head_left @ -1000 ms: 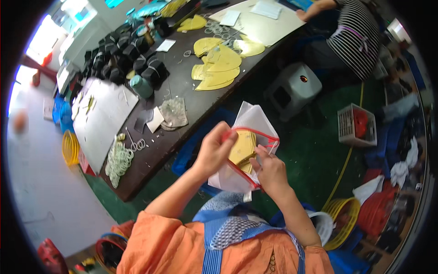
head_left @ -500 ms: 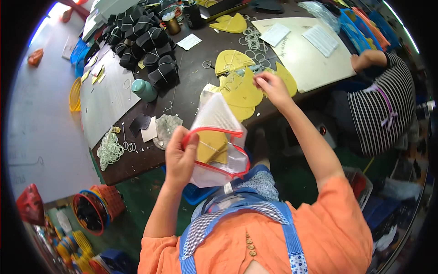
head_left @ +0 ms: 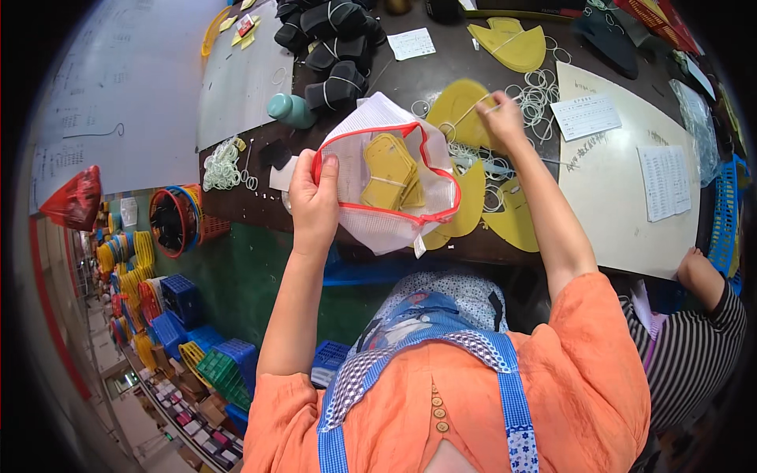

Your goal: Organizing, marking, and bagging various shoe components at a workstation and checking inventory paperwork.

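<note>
My left hand [head_left: 315, 193] grips the red-edged rim of a white mesh bag [head_left: 378, 232], its mouth gaping toward me. Inside lies a bundle of yellow cut pieces [head_left: 389, 169] with a pale band around it. Farther right, my right hand [head_left: 502, 122] pinches a larger yellow bundle [head_left: 457, 114] of rounded pieces at its edge, where a white band crosses it. Its fingertips are partly blurred. Below that bundle, more yellow pieces [head_left: 512, 217] lie on the dark table, partly covered by the bag and loose bands.
Loose white rubber bands [head_left: 538, 98] lie right of my right hand. A pale board [head_left: 615, 185] with paper sheets covers the table's right side. A teal bottle [head_left: 290, 110] and banded black bundles [head_left: 335, 83] stand beyond the bag. A person in a striped top [head_left: 694, 355] sits at right.
My view has shifted. The bag now sits farther up over the table, its mouth wider and the bundle inside more visible. My right hand has moved from the nearer yellow pieces to the banded bundle beyond.
</note>
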`<state>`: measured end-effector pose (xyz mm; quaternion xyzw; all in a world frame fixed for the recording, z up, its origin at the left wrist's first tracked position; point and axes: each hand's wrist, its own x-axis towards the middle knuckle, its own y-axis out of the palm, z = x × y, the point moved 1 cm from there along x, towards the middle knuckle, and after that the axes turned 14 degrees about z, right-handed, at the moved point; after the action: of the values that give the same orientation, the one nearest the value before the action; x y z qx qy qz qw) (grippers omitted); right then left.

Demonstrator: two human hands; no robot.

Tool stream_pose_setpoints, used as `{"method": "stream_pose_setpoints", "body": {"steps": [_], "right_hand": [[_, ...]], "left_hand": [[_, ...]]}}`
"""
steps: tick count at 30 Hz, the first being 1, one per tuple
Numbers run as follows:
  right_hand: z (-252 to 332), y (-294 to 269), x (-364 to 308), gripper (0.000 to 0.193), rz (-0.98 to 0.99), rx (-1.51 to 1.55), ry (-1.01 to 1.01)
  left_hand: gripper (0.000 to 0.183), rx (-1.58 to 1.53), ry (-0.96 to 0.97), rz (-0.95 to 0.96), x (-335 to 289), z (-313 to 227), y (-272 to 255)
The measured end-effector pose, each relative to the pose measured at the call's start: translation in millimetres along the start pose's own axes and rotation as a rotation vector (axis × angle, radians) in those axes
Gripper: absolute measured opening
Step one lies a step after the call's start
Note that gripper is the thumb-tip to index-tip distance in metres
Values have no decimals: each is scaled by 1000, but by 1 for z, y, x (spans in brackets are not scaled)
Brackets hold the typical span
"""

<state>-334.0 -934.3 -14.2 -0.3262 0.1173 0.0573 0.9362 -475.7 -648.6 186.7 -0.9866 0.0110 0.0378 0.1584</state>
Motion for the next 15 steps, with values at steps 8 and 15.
{"method": "stream_pose_setpoints", "body": {"steps": [8,15], "right_hand": [[82,-68,-189,18,-89,496,-486],[159,-27,-168,32,-165,-47,-535]], "left_hand": [[11,-53,59,98,37,-9,36],[21,220,321,227,44,-31,60]]}}
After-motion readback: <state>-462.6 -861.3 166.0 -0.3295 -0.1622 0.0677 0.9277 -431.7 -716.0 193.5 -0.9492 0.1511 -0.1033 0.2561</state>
